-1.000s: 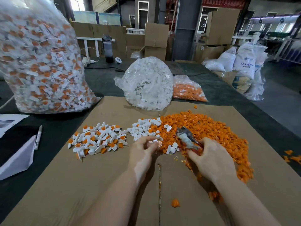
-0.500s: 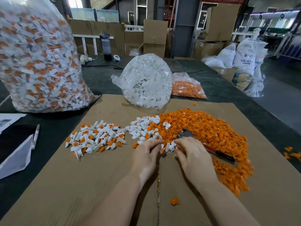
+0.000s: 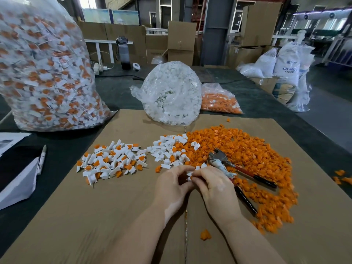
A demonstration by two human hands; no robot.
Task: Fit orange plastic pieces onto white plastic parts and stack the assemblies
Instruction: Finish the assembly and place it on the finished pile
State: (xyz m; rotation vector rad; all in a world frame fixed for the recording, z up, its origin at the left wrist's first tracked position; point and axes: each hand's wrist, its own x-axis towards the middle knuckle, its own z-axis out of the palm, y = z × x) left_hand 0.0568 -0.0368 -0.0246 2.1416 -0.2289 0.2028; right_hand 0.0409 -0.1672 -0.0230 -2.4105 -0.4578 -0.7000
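Both grips, left hand (image 3: 172, 184) and right hand (image 3: 214, 184), pinch one white part (image 3: 189, 175) | pliers (image 3: 240, 169): 1 | bags: 3

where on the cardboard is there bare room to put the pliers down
Bare cardboard lies near the front left, below the assembled pile, and at the far right past the orange pieces. It is crowded from that pile across the white parts to the pliers.

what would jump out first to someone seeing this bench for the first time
Probably the big spread of loose orange pieces on the right of the cardboard sheet, with pliers lying on it. At far left stands a huge clear bag of finished assemblies. In the middle, the left hand and right hand pinch a small white part together.
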